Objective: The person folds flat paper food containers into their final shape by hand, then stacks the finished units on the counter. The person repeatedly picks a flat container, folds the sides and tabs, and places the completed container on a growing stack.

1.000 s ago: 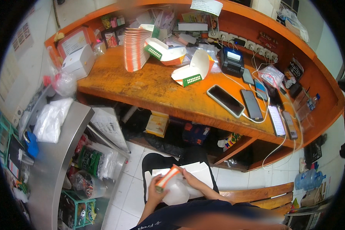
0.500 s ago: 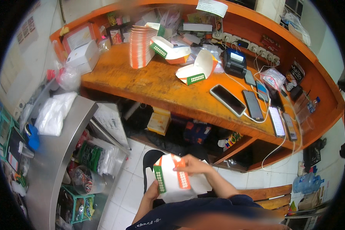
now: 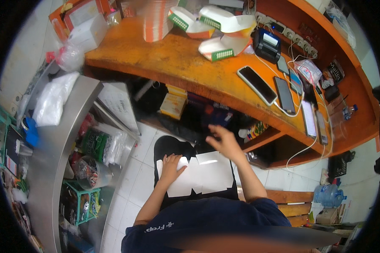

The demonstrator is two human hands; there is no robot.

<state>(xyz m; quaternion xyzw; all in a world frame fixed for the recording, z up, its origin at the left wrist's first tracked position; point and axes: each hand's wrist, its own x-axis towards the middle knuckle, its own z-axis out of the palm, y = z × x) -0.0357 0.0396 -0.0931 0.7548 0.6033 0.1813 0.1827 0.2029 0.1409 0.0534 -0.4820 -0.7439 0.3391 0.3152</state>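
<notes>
A flat, unfolded white food-box blank (image 3: 203,176) lies across my lap, plain side up, with cut notches along its edges. My left hand (image 3: 171,169) rests on its left part, fingers stretched out over the card. Above the blank's far right edge, my right hand (image 3: 224,142) is in the air with its fingers apart and nothing in it. Beyond, on the wooden counter, three folded boxes with green and orange sides stand close together: a left box (image 3: 191,26), an upper right box (image 3: 230,23) and a nearer box (image 3: 221,49).
A tall orange-and-white stack of nested boxes (image 3: 156,23) stands on the orange counter (image 3: 156,57). Several phones, including a white-edged phone (image 3: 257,85), charge beside a black printer (image 3: 267,45). A steel counter (image 3: 78,122) runs along the left; a wooden bench (image 3: 293,197) is at right.
The box that was in my hands now sits with the others on the counter. My right hand has come back empty; my left has settled on the blank. The view has tilted downward.
</notes>
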